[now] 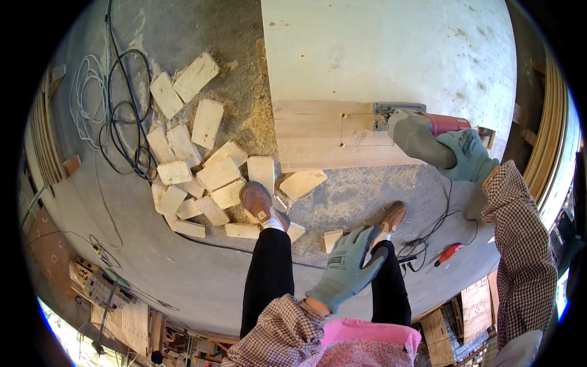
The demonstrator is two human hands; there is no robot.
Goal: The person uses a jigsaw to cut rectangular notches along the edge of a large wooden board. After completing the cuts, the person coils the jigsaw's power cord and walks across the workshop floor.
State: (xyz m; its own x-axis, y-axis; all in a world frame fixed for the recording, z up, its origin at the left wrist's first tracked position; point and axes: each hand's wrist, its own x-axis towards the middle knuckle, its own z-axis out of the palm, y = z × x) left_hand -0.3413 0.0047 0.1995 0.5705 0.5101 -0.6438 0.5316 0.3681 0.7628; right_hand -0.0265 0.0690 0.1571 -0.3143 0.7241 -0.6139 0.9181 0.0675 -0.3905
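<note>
The jigsaw [422,125] lies lengthwise left to right on the plank [318,137] atop the bench [391,49], nose pointing left. The right hand [468,156] wraps its fingers [455,144] shut around the rear handle, hiding it. The left hand [348,266] hangs open, empty, over the floor [202,269].

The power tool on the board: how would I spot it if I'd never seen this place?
Find the big pale wooden panel at the top, then the lighter board along its near edge, marked with a thin pencilled rectangle. At that rectangle's right corner sits the saw, gripped by the gloved right hand. Its grey and red body sets it apart from the bare wood around it.
</note>
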